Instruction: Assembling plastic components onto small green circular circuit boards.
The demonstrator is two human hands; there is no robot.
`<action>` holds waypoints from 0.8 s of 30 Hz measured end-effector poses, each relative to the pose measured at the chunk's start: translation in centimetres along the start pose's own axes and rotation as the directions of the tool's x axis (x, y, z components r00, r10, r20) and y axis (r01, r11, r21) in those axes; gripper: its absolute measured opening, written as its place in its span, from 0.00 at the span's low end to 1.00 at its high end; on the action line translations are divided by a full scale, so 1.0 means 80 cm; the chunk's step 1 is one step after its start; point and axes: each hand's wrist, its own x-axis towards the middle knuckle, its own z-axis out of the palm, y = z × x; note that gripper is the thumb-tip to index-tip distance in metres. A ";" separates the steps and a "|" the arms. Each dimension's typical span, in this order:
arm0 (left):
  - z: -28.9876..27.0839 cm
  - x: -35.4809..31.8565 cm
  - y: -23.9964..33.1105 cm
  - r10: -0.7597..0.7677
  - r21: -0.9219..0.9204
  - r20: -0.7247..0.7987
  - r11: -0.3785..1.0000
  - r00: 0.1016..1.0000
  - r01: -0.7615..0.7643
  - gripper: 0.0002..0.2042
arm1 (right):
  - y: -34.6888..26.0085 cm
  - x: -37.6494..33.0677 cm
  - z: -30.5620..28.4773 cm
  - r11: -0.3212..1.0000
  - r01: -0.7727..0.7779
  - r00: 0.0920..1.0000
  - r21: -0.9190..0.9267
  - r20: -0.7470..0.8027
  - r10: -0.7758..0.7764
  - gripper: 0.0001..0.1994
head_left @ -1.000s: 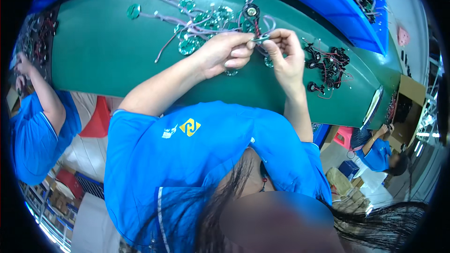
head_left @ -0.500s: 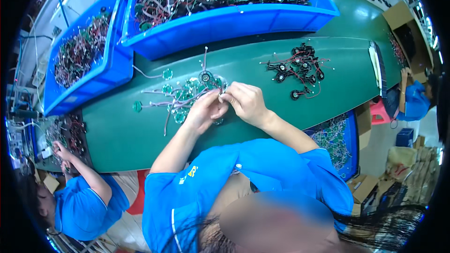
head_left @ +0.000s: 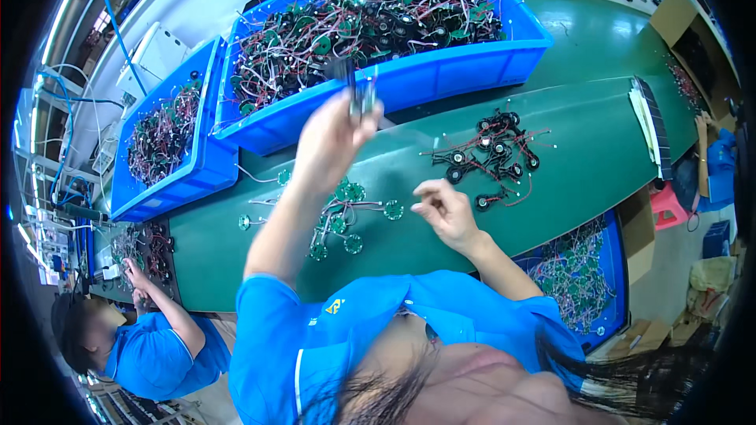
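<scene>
My left hand (head_left: 335, 138) is raised at the front wall of the large blue bin (head_left: 472, 67). It grips a wired circuit board (head_left: 366, 98) with a black part beside it, both smeared by motion. My right hand (head_left: 447, 216) hovers over the green table, fingers loosely curled and apart, with nothing visible in them. Between my arms lies a loose group of round green circuit boards (head_left: 353, 244) with wires. To the right of it sits a pile of small black round speakers (head_left: 500, 145) with red and black wires.
The large bin is heaped with wired boards and black speakers. A smaller blue bin (head_left: 224, 130) stands left of it. Below the table's right edge is another blue bin (head_left: 620, 299) with boards. Co-workers (head_left: 153, 346) sit at left and far right. A strip stack (head_left: 650, 130) lies rightward.
My hands have parted. The left has moved up and forward to the large bin with the wired board; the right has drawn back to the right. The view has shifted.
</scene>
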 end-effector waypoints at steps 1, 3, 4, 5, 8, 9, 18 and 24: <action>0.043 0.028 0.016 0.106 0.051 -0.037 0.993 0.994 -0.104 0.16 | 0.001 -0.002 -0.010 0.993 -0.103 0.994 0.064 -0.026 0.104 0.04; 0.077 0.102 0.051 0.267 0.265 0.252 0.905 0.930 -0.332 0.21 | -0.004 -0.006 -0.021 0.936 -0.294 0.951 0.193 -0.040 0.307 0.06; 0.080 0.144 0.062 0.294 0.386 0.181 0.857 0.939 -0.343 0.19 | -0.005 -0.008 -0.021 0.937 -0.289 0.954 0.196 -0.023 0.299 0.06; 0.090 0.172 0.061 0.324 0.499 0.112 0.799 0.939 -0.335 0.17 | -0.004 -0.011 -0.022 0.936 -0.294 0.953 0.195 -0.011 0.302 0.07; 0.162 0.162 0.044 0.375 0.726 -0.137 0.667 0.917 -0.165 0.25 | 0.005 -0.022 -0.036 0.929 -0.321 0.945 0.182 0.002 0.326 0.09; 0.140 0.165 0.035 0.385 0.705 -0.051 0.667 0.922 -0.240 0.20 | 0.004 -0.023 -0.039 0.930 -0.318 0.947 0.181 0.024 0.319 0.09; 0.043 -0.008 -0.070 0.205 0.894 0.309 0.271 0.929 -0.357 0.12 | -0.094 0.033 -0.058 0.999 0.026 0.999 -0.020 -0.046 -0.027 0.06; -0.021 -0.120 -0.104 0.250 0.956 0.259 0.072 0.933 -0.285 0.12 | -0.211 0.066 -0.061 0.914 0.400 0.861 0.068 0.313 -0.400 0.06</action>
